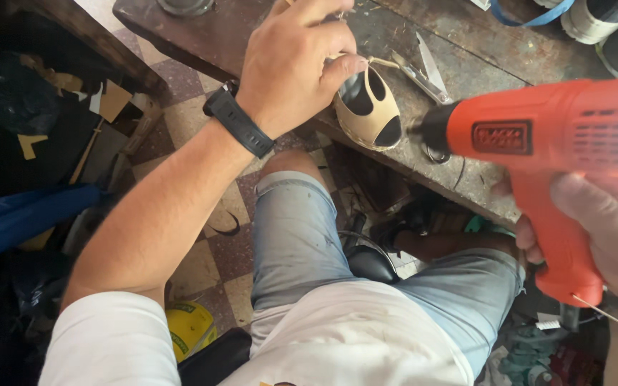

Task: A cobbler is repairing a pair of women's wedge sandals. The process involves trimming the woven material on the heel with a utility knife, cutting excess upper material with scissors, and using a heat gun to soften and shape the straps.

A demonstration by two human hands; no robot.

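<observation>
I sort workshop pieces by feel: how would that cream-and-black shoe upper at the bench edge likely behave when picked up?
The shoe upper probably feels light: it is thin and full of cut-outs. It likely flexes somewhat, though its domed form suggests some stiffness. The left hand steadies it at the workbench edge, so it might tip off.

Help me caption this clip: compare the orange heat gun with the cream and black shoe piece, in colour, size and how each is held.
The heat gun is bright orange plastic; the shoe piece is cream with black panels. The gun looks far bigger in frame than the shoe piece. The right hand wraps the gun's grip, while the left hand pinches the shoe piece from above. Both hang over the worn bench.
</observation>
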